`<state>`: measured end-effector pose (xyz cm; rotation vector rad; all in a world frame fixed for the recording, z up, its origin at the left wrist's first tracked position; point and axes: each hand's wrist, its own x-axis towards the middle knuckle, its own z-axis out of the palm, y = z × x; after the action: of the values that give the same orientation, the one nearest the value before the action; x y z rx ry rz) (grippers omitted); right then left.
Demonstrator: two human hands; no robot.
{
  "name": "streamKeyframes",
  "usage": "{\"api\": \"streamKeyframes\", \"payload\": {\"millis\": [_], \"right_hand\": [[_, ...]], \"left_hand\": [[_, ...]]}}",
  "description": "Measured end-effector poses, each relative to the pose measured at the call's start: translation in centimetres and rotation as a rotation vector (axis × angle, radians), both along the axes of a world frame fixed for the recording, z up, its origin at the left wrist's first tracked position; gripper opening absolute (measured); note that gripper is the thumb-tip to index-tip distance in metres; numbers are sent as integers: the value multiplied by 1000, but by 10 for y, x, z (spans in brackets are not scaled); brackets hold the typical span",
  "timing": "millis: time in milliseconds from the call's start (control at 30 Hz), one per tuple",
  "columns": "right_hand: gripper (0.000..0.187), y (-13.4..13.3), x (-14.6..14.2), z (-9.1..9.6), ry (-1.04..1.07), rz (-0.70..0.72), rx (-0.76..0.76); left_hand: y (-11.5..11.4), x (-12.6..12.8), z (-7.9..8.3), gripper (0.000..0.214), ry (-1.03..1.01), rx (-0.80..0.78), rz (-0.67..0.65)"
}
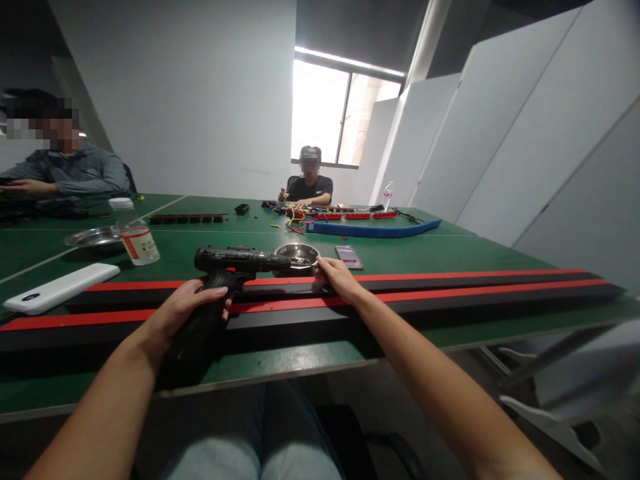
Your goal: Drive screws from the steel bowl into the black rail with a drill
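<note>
My left hand (187, 308) is wrapped around the grip of a black cordless drill (225, 261), which points to the right. At the drill's bit end, the thumb and fingers of my right hand (336, 275) are pinched together; what they hold, if anything, is too small to make out. Just behind the bit stands a round metal bowl (286, 249) with small dark pieces in it. Under both hands lie two long black bars with red top strips, a nearer bar (300, 305) and a farther bar (430, 277), side by side across the table.
On the green table (320, 360) at left are a white device (65, 288), a plastic bottle (137, 233) and a metal dish (90, 237). Behind the bowl lie a small flat purplish pack (349, 257), a blue strip (370, 230) and coloured wires (295, 215). Two people sit beyond.
</note>
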<state>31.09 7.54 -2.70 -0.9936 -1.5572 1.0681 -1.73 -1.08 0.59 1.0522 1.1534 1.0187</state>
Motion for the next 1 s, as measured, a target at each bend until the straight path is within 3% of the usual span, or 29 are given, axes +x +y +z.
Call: {"api": "streamKeyframes", "payload": {"millis": [533, 1000], "right_hand": [[47, -2, -1, 3, 76, 2, -33], [46, -1, 0, 2, 18, -5, 1]], "left_hand": [[1, 0, -1, 39, -1, 6, -6], [-2, 0, 2, 38, 8, 7, -10]]}}
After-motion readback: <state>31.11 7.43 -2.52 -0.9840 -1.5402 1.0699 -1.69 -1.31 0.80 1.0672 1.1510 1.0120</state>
